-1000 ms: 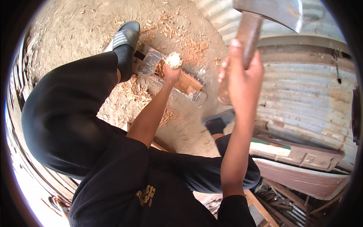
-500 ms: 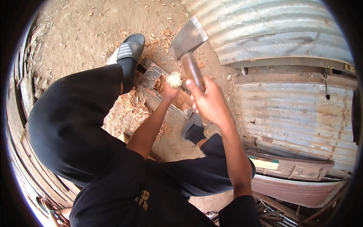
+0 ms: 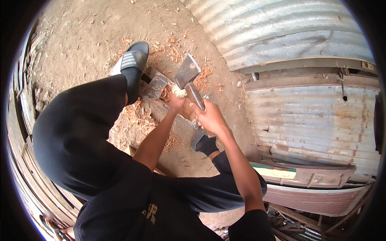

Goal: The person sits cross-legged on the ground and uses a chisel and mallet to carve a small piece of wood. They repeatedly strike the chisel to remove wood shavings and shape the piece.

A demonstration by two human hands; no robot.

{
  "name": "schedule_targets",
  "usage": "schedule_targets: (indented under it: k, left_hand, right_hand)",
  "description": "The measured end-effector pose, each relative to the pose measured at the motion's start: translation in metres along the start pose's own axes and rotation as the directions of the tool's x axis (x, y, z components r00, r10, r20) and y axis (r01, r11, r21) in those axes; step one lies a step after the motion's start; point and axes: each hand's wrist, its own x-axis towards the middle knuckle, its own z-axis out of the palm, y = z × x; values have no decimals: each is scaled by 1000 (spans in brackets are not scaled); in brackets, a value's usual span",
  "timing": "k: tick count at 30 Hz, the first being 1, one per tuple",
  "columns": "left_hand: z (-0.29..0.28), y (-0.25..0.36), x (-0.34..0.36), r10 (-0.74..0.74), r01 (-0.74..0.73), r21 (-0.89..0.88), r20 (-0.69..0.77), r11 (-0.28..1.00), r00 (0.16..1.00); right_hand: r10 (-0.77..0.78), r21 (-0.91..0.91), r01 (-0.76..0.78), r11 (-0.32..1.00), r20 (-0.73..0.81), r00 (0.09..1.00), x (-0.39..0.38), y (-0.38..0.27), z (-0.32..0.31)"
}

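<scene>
My right hand (image 3: pixel 211 117) is wrapped round the wooden handle of a hatchet (image 3: pixel 187 73). The hatchet's broad grey metal head is tilted up beside the pale, rough round end of a piece of wood (image 3: pixel 179 92). My left hand (image 3: pixel 175 103) grips that piece from below; its fingers are partly hidden, and so is most of the piece. Whether the blade touches the wood I cannot tell. Under both hands lies a worn wooden block (image 3: pixel 156 93) with chips on it, set on the ground between my feet.
Wood shavings (image 3: pixel 138 118) are strewn around the block over the dirt ground. My left foot wears a grey striped sandal (image 3: pixel 134 56) at the block's far end. Corrugated metal sheets (image 3: pixel 289 108) stand to the right, above stacked panels (image 3: pixel 317 197). Weathered planks (image 3: pixel 24 132) run along the left.
The hatchet has swung down and to the left, with its head now close to the wood's pale end. My left hand has moved slightly down and left with the piece.
</scene>
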Motion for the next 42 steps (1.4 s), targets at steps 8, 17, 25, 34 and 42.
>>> schedule_targets:
  k: [8,17,25,34,42]
  left_hand:
    - [-3,-17,10,-11,17,188,-32,982,999]
    - [6,-20,13,-84,88,240,-27,967,996]
    - [12,-5,5,-20,30,252,-44,967,999]
    - [11,14,14,-20,24,107,-36,994,999]
    - [-3,-33,23,-17,17,112,-2,994,1000]
  right_hand:
    - [-417,290,660,693,-586,695,-50,-113,-57]
    - [-155,-337,81,938,-198,968,23,47,24]
    - [-132,401,261,878,-321,938,-25,-49,-51]
    - [-341,191,665,722,-738,583,14,-53,-45]
    - [33,-5,-33,999,103,994,-20,22,-47]
